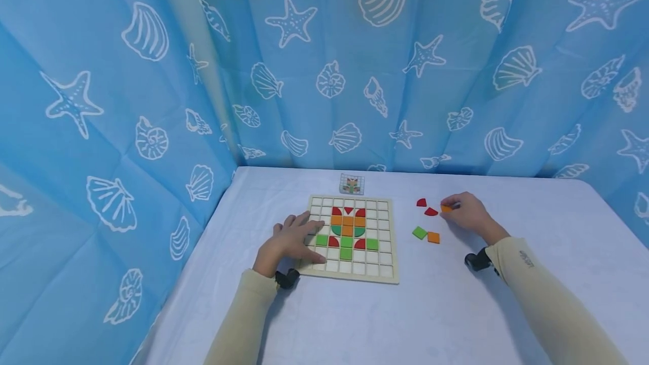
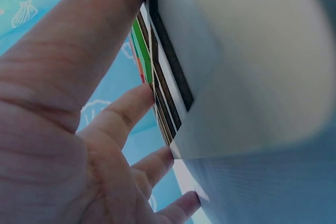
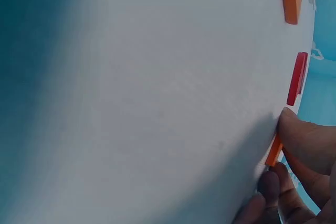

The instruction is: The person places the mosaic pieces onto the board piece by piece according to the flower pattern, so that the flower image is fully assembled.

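Observation:
A white gridded board (image 1: 355, 280) lies on the table, with red, orange and green tiles forming a flower-like pattern in its cells. My left hand (image 1: 294, 238) rests with spread fingers on the board's left side; in the left wrist view its fingertips (image 2: 149, 92) touch the board's edge area. Right of the board, my right hand (image 1: 470, 213) pinches an orange square tile (image 3: 274, 150) between thumb and fingers, close to the tabletop. Near it lie two red quarter-round tiles (image 1: 431, 212), a green square tile (image 1: 419, 232) and another orange square tile (image 1: 433, 237).
Behind the board lies a small pattern card (image 1: 352, 184) showing a similar picture on a grid. A white cloth (image 1: 405, 320) covers the table. Blue curtains (image 1: 314, 72) with shells and starfish hang along its back and left sides.

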Demonstrator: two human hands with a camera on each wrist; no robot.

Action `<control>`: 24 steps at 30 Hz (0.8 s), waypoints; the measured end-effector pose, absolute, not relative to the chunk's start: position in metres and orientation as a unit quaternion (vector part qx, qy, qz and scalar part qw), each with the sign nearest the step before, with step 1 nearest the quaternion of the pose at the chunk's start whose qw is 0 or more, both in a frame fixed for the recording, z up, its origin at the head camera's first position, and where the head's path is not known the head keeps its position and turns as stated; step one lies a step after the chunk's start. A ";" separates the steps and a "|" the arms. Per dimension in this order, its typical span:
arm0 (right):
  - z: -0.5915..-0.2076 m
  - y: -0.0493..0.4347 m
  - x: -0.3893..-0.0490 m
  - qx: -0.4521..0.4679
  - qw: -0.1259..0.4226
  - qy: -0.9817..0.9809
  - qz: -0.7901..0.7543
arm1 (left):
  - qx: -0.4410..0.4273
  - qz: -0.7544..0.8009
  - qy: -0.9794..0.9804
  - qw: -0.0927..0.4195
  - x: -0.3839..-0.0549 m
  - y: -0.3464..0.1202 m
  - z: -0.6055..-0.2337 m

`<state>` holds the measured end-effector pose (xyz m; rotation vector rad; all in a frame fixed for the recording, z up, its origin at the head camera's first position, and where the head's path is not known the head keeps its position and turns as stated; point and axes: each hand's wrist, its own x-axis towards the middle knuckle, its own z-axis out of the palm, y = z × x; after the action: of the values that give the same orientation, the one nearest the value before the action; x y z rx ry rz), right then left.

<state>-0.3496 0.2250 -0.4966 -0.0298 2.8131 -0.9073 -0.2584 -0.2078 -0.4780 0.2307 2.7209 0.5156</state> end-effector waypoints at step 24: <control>-0.491 0.222 -0.360 -0.004 0.127 0.952 -0.278 | 0.083 0.175 0.966 0.170 -0.260 -0.211 -0.481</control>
<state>-0.3604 0.2217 -0.4908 -0.0127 2.7714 -0.8106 -0.2600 -0.2110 -0.4810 0.2369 2.7445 0.4963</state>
